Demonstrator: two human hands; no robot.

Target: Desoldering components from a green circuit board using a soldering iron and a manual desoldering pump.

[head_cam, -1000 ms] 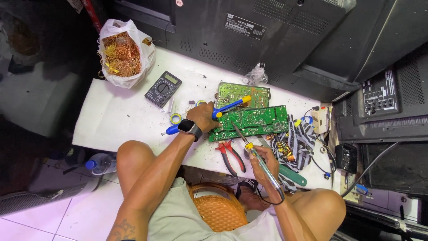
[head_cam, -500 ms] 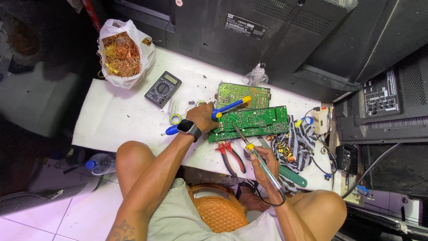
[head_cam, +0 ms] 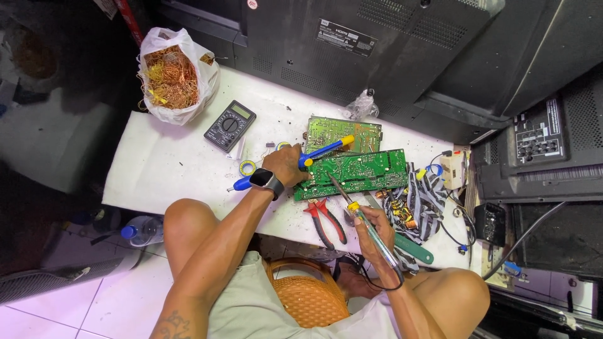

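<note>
Mid-frame, the left hand (head_cam: 286,166) grips a blue pump tool (head_cam: 301,161) over the green board (head_cam: 358,172). The right hand (head_cam: 370,226) holds a hot iron (head_cam: 358,210), tip touching it to melt metal.

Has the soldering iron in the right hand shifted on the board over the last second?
No. The soldering iron in the right hand keeps its tip at the same spot on the green circuit board, just above the red pliers.

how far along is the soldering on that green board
Done: two green boards lie bare on the white table. In hand: right hand touches the soldering iron to the near board, left hand holds the blue pump. How many joints are left cannot be told.
</note>
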